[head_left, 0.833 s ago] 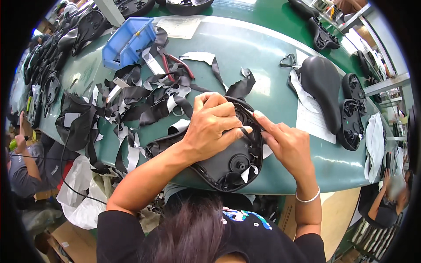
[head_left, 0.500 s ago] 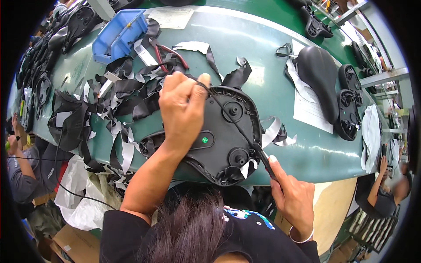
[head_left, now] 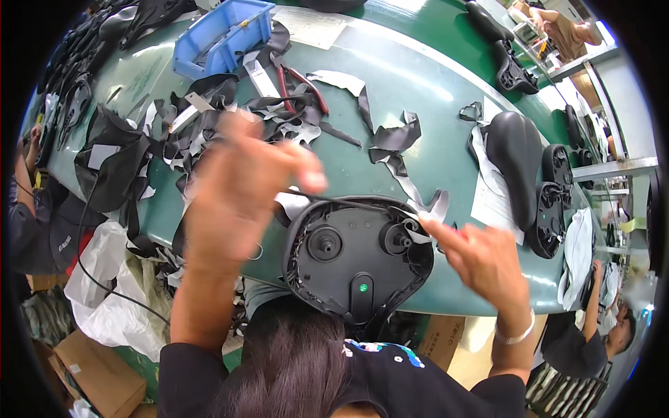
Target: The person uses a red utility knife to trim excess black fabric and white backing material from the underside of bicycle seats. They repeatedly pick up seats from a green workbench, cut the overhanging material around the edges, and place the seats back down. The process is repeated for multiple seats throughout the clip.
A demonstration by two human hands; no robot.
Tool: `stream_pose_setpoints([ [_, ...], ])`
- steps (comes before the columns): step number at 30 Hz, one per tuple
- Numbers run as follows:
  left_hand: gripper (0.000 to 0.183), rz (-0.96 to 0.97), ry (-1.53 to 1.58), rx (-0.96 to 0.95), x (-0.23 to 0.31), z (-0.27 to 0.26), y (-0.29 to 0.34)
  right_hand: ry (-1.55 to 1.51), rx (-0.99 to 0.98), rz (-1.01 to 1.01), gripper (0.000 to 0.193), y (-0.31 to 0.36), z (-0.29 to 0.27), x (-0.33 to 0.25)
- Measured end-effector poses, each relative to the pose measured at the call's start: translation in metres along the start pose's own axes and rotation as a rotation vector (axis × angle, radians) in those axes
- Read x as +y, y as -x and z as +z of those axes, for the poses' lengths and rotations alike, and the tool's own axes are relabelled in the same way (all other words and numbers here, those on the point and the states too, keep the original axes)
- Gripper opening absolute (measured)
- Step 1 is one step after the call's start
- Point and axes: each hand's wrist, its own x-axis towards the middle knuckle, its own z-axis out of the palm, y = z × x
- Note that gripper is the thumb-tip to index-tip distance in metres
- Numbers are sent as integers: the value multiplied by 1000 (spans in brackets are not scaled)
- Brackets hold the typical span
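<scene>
A black bicycle saddle (head_left: 352, 261) lies underside up at the table's near edge, its wider end away from me. Two round posts and a small green dot show on its base. My left hand (head_left: 240, 184) is smeared by motion, left of the saddle and above the scraps; whether its fingers grip anything cannot be told. A thin dark strip (head_left: 327, 198) runs from beside this hand along the saddle's far rim. My right hand (head_left: 484, 265) is closed at the right rim, index finger stretched to a white scrap end (head_left: 416, 226); what it holds is mostly hidden.
Black and white trimmings (head_left: 188, 125) cover the table's left part, with red-handled pliers (head_left: 313, 90) among them. Behind stands a blue bin (head_left: 221, 42). A finished saddle (head_left: 514, 164) lies on paper at right, beside saddle bases (head_left: 549, 219). Other people sit at both sides.
The saddle has turned so its wide end faces away, and its narrow end points toward me. My left hand has swung left and lower; my right hand has moved up to the far right rim.
</scene>
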Motion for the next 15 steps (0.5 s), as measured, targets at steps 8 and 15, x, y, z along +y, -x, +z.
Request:
stream_pose_setpoints([
  [8, 37, 10, -1845, -624, -3, -7, -37, -189, -23, 190, 49, 36, 3, -9],
  [15, 32, -443, -606, -587, -75, 44, -66, -224, -71, 221, 49, 46, 13, -4],
])
